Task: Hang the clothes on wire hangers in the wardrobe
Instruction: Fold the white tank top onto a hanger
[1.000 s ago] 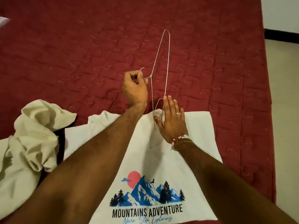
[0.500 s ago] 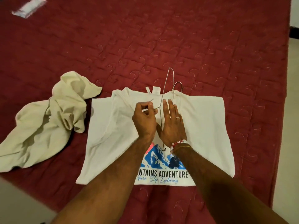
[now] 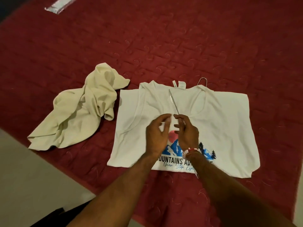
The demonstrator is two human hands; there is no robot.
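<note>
On the bed (image 3: 164, 46), over the shirt (image 3: 221, 128), right hand (image 3: 188, 133) pinches the hanger (image 3: 173, 104); left hand (image 3: 157, 135) curls, its grip unclear.

One head camera looks steeply down, close above the bed (image 3: 180, 38), shirt (image 3: 221, 128) centred, floor (image 3: 24, 169) at 8 o'clock.

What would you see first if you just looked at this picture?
First, the white T-shirt with a blue mountain print, spread flat on the dark red quilted bedspread. The left hand and right hand meet over its chest, where a thin silver wire hanger slants up toward the collar. A crumpled cream garment lies just left of the shirt.
</note>
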